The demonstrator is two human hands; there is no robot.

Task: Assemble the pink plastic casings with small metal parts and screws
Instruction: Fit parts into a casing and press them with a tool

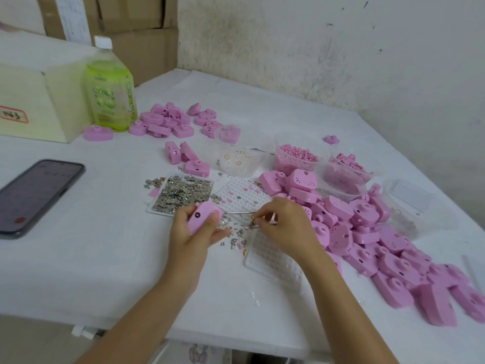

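Near the left edge of the table (105, 271) lay a phone (39, 195), face up and well away from the work. Toward the far left corner stood a pale box (39, 101) and a green bottle (111, 93). Just beside the bottle sat a small heap of casings (168, 119) — maybe the finished ones, kept apart so they did not get mixed up.

In the middle of the table was a tray of metal bits (181, 193), put right in front of the hands so they were easy to reach. The left hand (194, 229) gripped one pink casing (203, 215), with its fingers curled round it. It held the casing up off the table and tipped toward the other hand, I think so a part could go in from the side.

Next came a white tray (244, 195) with dimples and a few little pieces on it. A thin metal stick (240, 212) ran from the casing toward the right hand (283, 227). That hand pinched a tiny metal part (253, 223) in its fingertips, near the casing but not touching it. The part was too small to tell its shape. Under that hand lay a clear tray (273, 258).

Beyond it stood tubs (296, 156) of small pink pieces. Along the right edge spread a big heap of casings (367, 232) — close by, likely waiting their turn.
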